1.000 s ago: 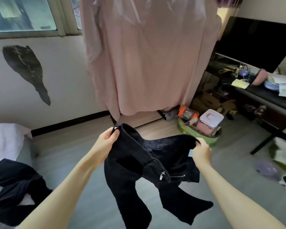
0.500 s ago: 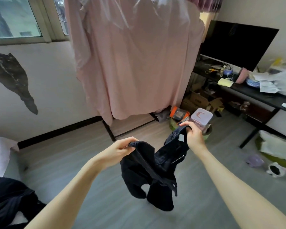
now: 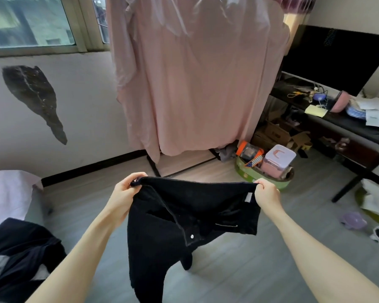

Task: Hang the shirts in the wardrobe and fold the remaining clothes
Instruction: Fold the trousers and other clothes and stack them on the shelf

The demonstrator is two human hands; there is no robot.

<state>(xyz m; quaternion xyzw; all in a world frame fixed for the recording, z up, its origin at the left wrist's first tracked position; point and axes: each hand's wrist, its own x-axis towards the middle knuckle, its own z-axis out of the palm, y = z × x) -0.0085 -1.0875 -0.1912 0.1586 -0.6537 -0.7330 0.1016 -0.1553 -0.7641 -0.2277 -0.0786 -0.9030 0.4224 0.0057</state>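
- Daylight enters through the window (image 3: 29, 20) at upper left; the room is evenly and moderately bright.
- A warm bright patch glows beside the pink sheet (image 3: 197, 79) at upper right.
- The black garment (image 3: 184, 217) shows almost no surface detail.
- Shadows on the floor (image 3: 249, 270) are soft and faint.
- Wide-angle distortion bends the forearms and the worktop (image 3: 348, 125) near the edges.
- Focus is slightly soft throughout.
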